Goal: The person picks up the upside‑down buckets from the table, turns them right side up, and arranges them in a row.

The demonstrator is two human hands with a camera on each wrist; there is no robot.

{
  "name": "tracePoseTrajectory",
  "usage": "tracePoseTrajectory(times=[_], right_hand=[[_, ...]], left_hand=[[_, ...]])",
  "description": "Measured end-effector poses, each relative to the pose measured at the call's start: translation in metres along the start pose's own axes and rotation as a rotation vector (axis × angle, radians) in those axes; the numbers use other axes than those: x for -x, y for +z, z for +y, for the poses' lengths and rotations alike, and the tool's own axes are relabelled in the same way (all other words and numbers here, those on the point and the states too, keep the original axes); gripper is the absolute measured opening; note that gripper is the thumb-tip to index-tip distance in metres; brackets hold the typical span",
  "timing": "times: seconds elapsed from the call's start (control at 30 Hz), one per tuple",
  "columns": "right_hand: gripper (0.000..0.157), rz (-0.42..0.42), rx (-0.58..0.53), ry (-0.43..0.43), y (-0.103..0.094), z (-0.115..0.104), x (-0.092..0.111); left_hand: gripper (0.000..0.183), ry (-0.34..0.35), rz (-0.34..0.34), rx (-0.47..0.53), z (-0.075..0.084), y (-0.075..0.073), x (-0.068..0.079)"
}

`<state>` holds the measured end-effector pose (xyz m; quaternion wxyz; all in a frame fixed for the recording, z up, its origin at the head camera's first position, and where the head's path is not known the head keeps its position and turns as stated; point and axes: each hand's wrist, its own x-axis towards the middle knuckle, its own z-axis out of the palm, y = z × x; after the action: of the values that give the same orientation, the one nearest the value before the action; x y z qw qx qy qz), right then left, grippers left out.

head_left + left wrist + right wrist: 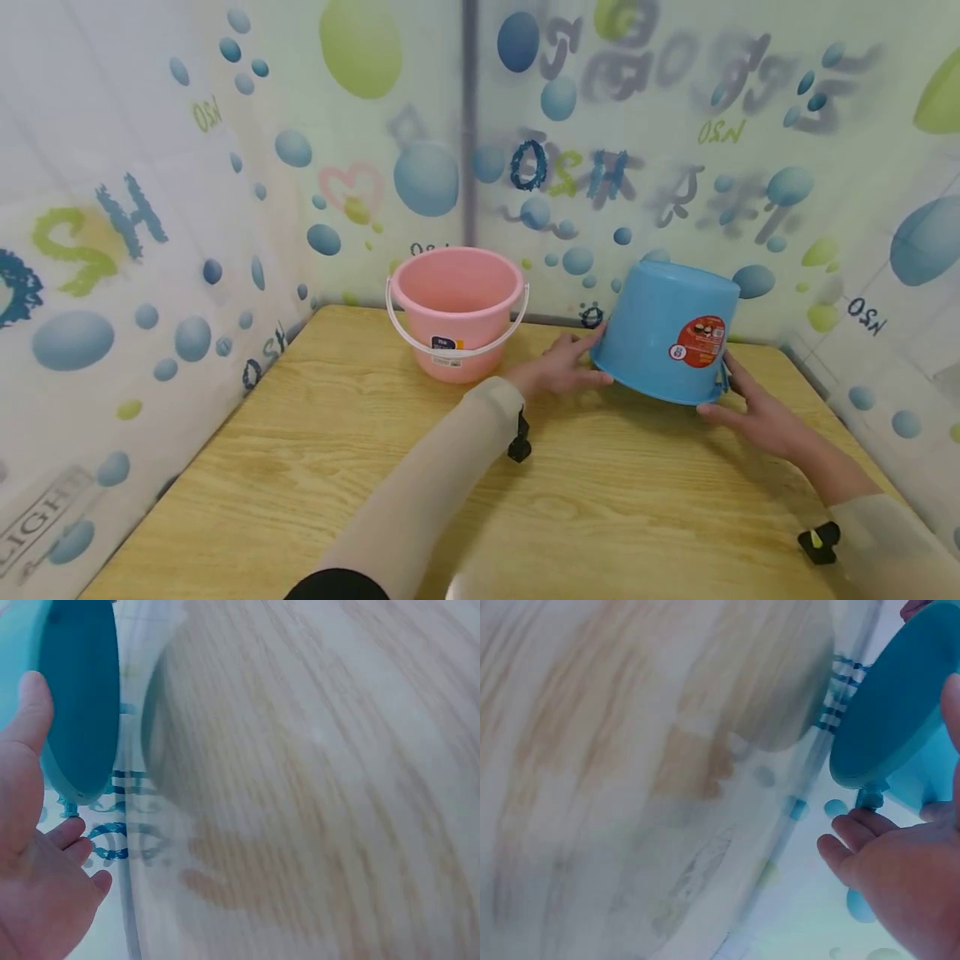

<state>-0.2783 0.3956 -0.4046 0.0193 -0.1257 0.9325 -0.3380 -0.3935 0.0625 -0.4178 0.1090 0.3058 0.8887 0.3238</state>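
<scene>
A blue bucket (pixel 660 333), upside down and tilted, is held between the two hands at the right of the table. In both wrist views its open mouth faces the tabletop, with a gap and a shadow below. The left hand (pixel 562 364) grips the left side near the rim, thumb (pixel 34 712) on the outer wall and fingertips by a handle lug. On the other side, the right hand (pixel 757 412) holds the rim, its fingers under the opposite lug (pixel 870 796). A red label (pixel 702 340) faces the head camera.
A pink bucket (pixel 457 287) stands upright at the back of the wooden table (pixel 300 467), its white handle (pixel 465 354) hanging down in front. Walls covered with printed sheeting (pixel 427 108) close off the back and both sides. Each wrist carries a small black device (pixel 519 440).
</scene>
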Motion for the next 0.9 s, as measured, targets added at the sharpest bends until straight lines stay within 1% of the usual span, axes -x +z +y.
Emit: tracePoseTrajectory(times=[0.13, 0.23, 0.3, 0.37, 0.43, 0.47, 0.63, 0.73, 0.9], right_hand=[[0.095, 0.024, -0.056, -0.043, -0.001, -0.008, 0.002], [0.089, 0.034, -0.083, -0.031, 0.000, -0.014, 0.005], [0.086, 0.040, -0.091, -0.021, 0.000, -0.018, 0.007], [0.084, 0.052, -0.101, -0.029, 0.000, -0.022, 0.008], [0.083, 0.067, -0.119, -0.043, 0.001, -0.026, 0.008], [0.082, 0.082, -0.110, -0.043, 0.002, -0.028, 0.009], [0.080, 0.117, -0.144, -0.047, 0.005, -0.035, 0.010], [0.079, 0.147, -0.156, -0.080, 0.006, -0.038, 0.012], [0.081, 0.217, -0.120, -0.114, 0.003, -0.048, 0.013]], left_hand=[[0.089, 0.001, 0.006, 0.079, 0.001, -0.005, 0.007], [0.087, 0.008, 0.001, 0.147, 0.000, -0.008, 0.011], [0.087, 0.035, -0.001, 0.181, -0.001, -0.010, 0.013], [0.087, 0.065, 0.004, 0.205, 0.000, -0.013, 0.015], [0.087, 0.099, 0.016, 0.215, 0.001, -0.015, 0.018], [0.087, 0.113, 0.022, 0.219, 0.002, -0.016, 0.020], [0.086, 0.133, 0.056, 0.241, 0.008, -0.022, 0.029], [0.084, 0.168, 0.082, 0.259, 0.012, -0.025, 0.033], [0.080, 0.238, 0.119, 0.282, 0.017, -0.031, 0.038]])
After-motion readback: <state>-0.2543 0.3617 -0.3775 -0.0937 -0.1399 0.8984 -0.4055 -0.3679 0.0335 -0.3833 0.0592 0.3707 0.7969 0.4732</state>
